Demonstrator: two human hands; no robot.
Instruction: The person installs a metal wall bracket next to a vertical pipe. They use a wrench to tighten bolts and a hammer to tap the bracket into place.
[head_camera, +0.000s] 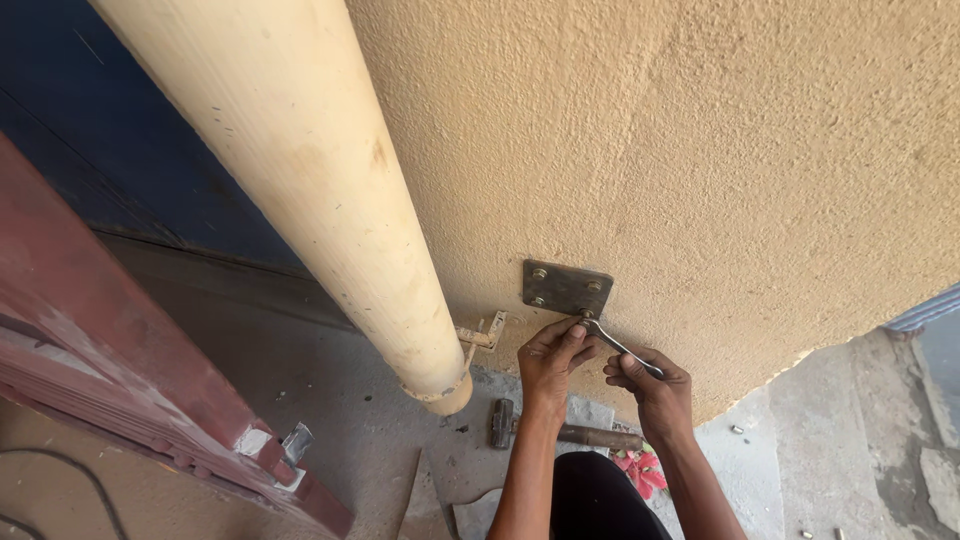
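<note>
A dark square metal plate (566, 287) with bolts at its corners is fixed low on a rough tan wall (720, 160). A slim metal wrench (612, 343) sits on the plate's lower right bolt. My right hand (652, 385) grips the wrench's handle. My left hand (553, 352) pinches the wrench head at the bolt, fingers closed around it.
A thick cream pipe (330, 190) runs down the wall to the left, with a small bracket (482, 334) beside its foot. A hammer (560, 430) lies on the concrete floor below my hands. A dark red metal gate (120, 350) stands at left. Small bolts (737, 429) lie at right.
</note>
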